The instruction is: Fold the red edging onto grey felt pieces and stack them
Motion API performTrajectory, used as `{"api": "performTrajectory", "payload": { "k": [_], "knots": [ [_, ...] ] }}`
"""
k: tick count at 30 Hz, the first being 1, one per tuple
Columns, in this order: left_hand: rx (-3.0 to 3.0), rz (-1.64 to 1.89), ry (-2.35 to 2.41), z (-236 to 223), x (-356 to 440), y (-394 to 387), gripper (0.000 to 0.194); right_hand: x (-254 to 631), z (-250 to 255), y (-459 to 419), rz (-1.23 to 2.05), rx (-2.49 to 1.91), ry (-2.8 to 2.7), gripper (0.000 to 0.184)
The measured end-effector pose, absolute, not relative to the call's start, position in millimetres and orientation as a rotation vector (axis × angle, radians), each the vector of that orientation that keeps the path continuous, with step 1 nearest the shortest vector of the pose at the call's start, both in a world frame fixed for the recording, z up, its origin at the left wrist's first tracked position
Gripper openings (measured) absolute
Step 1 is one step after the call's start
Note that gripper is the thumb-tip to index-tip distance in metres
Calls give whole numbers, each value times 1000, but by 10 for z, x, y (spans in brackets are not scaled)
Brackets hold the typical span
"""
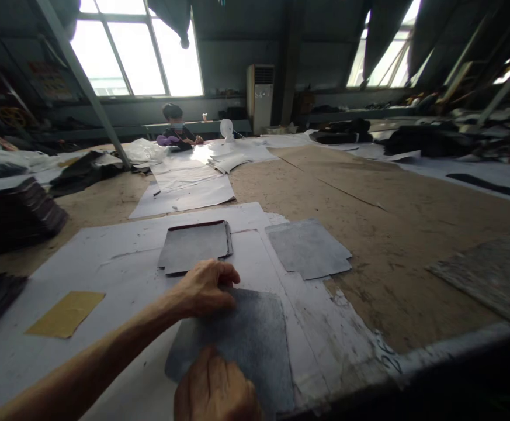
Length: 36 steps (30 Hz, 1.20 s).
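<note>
A grey, felt-like fabric piece [255, 333] lies flat on white paper at the table's near edge. My left hand [211, 286] is at its far left edge, with the fingers curled and the thumb on the piece. Lower down, my right hand [217, 389] is closed over the near part of the same piece; its fingertips are hidden beneath it, and I cannot make out what they hold. Just beyond my left hand sits a small stack of grey pieces [197, 242] with a dark red far edge. One more grey piece [308, 248] with notched corners rests to the right.
A yellow-brown paper rectangle [66, 314] lies at left, near dark stacked sheets [18, 213]. A rough grey sheet [491, 278] is at right. Across the table, a person [178, 131] sits by a white fan [227, 130]. A pole [83, 82] rises at left.
</note>
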State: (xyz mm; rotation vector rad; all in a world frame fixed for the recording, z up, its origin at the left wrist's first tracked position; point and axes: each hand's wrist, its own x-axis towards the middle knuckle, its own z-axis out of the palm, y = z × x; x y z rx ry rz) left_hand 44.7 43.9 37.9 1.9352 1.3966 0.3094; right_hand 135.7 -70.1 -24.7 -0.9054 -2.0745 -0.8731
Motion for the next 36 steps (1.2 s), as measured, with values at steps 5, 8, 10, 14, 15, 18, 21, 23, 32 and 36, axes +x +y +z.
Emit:
{"api": "performTrajectory", "payload": {
  "k": [5,8,10,14,15,18,21,23,32,36],
  "knots": [
    [2126,393,1438,324,421,348,23,1256,-298,-649,-718,-923,-2013,20],
    [2183,434,1414,258,344,329,20,1334,-285,-657,-572,-866,-2088,24],
    [2207,463,1401,220,301,329,20,1451,-262,-650,-490,-765,-2058,29],
    [2273,525,1353,175,269,340,18,1850,-71,-517,-155,-672,-2139,26],
    [2295,542,1337,166,266,341,18,1960,-5,-448,-88,-745,-2149,21],
    [2370,597,1276,132,247,343,18,2219,137,-175,-22,-1030,-2192,14],
    [2449,649,1174,91,212,350,17,2332,157,89,25,-1130,-2365,22],
    [2487,679,1098,67,186,360,18,2356,140,197,67,-1116,-2457,26],
    [2897,728,685,27,95,363,33,2432,47,160,-277,-795,-2489,24],
    [2963,578,646,22,74,345,35,2449,14,134,-402,-713,-2517,24]
  ]
}}
